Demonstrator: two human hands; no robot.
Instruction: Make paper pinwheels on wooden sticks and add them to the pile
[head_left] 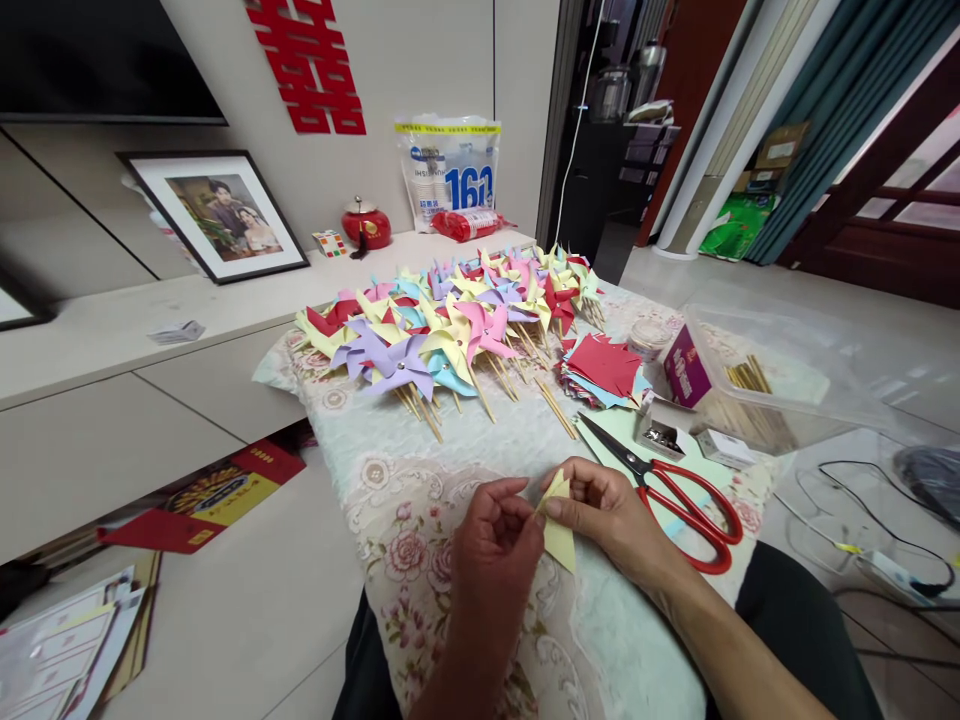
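Between my hands is a pale yellow piece of paper (560,548), partly folded, with a pointed tip above the fingers and a flap hanging below. My left hand (496,545) pinches its left edge, thumb and fingertips together. From the other side, my right hand (604,500) grips the same paper between thumb and bent fingers. Fingers hide the middle of the paper. Just beyond my right hand lie red-handled scissors (675,488), blades pointing away to the left. A heap of colourful paper pinwheels (450,330) on wooden sticks covers the table's far side.
Cut paper sheets (604,368) are stacked beside the pinwheels, near loose sticks (556,408). A small box of metal fasteners (661,437) stands by the scissors. At right is a clear plastic bin (810,408) with more sticks. The floral tablecloth (405,500) covers the table.
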